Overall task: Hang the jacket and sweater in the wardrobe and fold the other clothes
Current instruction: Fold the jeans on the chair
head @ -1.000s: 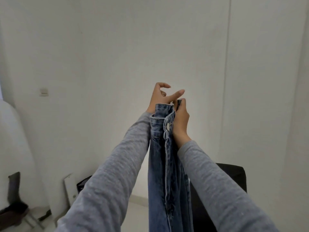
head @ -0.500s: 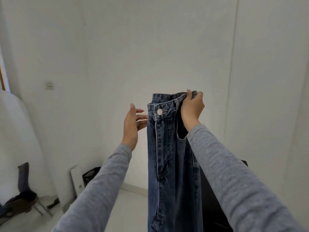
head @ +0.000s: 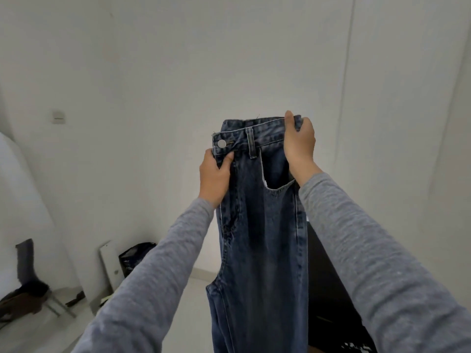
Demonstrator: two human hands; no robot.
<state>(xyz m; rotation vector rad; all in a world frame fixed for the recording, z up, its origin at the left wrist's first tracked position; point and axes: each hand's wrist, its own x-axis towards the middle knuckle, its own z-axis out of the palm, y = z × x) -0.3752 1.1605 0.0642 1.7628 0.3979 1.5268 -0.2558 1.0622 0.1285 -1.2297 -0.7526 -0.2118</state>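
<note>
A pair of jeans point(head: 262, 225) hangs at the centre of the frame, held up in the air at arm's length against a white wall point(head: 178, 72). The right hand point(head: 299, 143) grips the waistband at its upper right corner, fingers point(head: 307, 128) curled over the top edge and thumb on the near face. The left hand point(head: 215, 174) pinches the fly edge just under the metal button point(head: 221, 143), thumb in front, the rest behind the cloth. Both hands are closed on the denim.

As a judgement of progress: the jeans are one of the garments to fold, and the fold is not yet begun; they hang full length with the legs dropping out of the bottom of the frame. No wardrobe, jacket or sweater shows here, so whether the hanging part is done cannot be told. What seems left for this item is to square the waistband, lay one leg on the other and fold it down.

The denim is dark blue, stiff and heavy-looking, with pale stitched seams, a belt loop point(head: 252, 145) and a curved pocket opening point(head: 277, 184) edged in lighter thread. The sleeves point(head: 369, 238) are soft grey marl knit. A black shape point(head: 328, 276) sits behind the jeans at lower right; at lower left, a chair point(head: 28, 276) with dark cloth on it.
</note>
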